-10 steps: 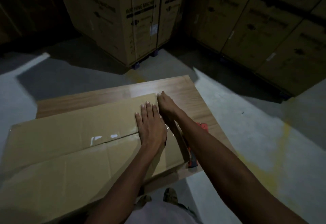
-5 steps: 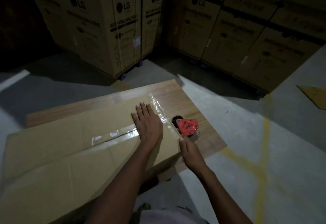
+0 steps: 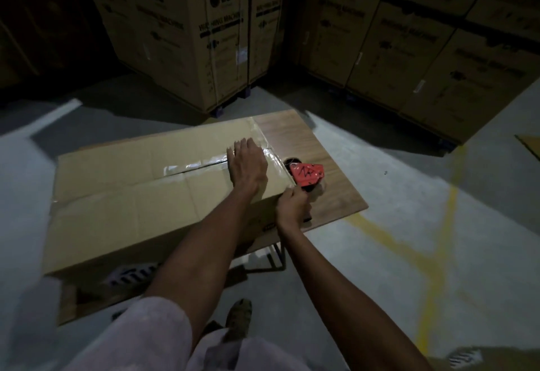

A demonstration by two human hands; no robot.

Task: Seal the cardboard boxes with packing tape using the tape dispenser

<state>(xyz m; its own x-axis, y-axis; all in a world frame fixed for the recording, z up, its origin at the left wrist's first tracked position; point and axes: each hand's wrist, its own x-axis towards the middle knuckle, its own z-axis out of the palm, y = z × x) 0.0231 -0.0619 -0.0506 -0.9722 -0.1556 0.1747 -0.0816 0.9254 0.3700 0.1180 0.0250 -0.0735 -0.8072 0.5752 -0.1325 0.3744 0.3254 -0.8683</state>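
On a low wooden table (image 3: 336, 183) in a dim warehouse, a long cardboard box (image 3: 122, 195) is laid flat, its top flaps closed and a strip of clear tape (image 3: 193, 166) seen along the centre seam. The left hand (image 3: 248, 166) is pressed palm down on the box top near its right end, fingers straight and spread over the seam. The right hand (image 3: 293, 208) is curled round the handle of a red tape dispenser (image 3: 306, 176), which is held at the box's right end, just above the tabletop; whether it touches the box cannot be told. More tape is seen glinting along the right edge of the box top. Tall printed cartons (image 3: 204, 34) are stacked behind on the concrete floor (image 3: 438, 253), where faded yellow lines (image 3: 435, 268) are painted.
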